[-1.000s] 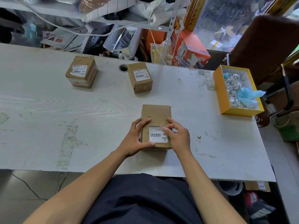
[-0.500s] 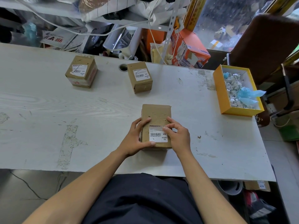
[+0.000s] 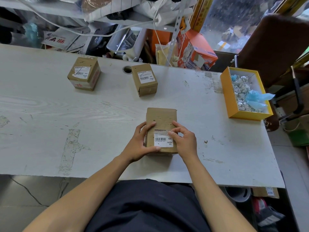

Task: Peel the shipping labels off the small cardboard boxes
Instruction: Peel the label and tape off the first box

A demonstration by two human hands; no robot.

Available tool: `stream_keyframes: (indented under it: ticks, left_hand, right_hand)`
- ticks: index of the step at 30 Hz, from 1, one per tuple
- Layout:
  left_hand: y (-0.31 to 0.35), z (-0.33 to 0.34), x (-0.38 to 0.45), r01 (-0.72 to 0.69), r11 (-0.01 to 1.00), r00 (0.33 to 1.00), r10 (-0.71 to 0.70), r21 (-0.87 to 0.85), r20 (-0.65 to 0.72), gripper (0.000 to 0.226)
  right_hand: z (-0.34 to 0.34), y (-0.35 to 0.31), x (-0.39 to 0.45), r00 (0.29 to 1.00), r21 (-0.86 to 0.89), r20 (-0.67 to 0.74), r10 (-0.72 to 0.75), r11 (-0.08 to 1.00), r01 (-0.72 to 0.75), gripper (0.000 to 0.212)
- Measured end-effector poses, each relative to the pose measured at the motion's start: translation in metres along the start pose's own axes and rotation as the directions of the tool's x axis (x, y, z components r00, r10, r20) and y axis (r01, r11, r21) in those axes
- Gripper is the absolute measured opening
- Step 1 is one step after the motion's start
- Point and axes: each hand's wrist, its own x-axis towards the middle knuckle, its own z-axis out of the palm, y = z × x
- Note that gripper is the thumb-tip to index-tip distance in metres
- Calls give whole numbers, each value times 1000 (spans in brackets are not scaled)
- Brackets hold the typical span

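My left hand (image 3: 139, 144) is still gripping the near box (image 3: 161, 121) on the table (image 3: 50, 114), which hasn't shifted. My right hand (image 3: 184, 139) is now curling in, its fingertips (image 3: 171, 133) pinching at the label (image 3: 163, 138) edge.

A worn white table (image 3: 50, 114) with scuffed, peeling patches fills the middle, a round cable hole (image 3: 127, 69) near its far edge at 12 o'clock. Beyond it, cluttered metal shelving (image 3: 117, 22) holds bags, papers and white cables. At 1 o'clock a rain-spotted window (image 3: 234, 22) lets in daylight, framed in yellow. A brown chair back (image 3: 274, 47) stands at 2 o'clock. Grey tiled floor (image 3: 25, 195) shows at 8 o'clock.
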Motion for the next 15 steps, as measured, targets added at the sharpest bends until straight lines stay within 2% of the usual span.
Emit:
stream_keyframes:
  ticks: [15]
  left_hand:
    - [1, 0, 0, 5, 1000, 1000, -5, -16, -2, 93]
  right_hand:
    - [-1, 1, 2, 1000, 52, 17, 15, 999, -16, 17]
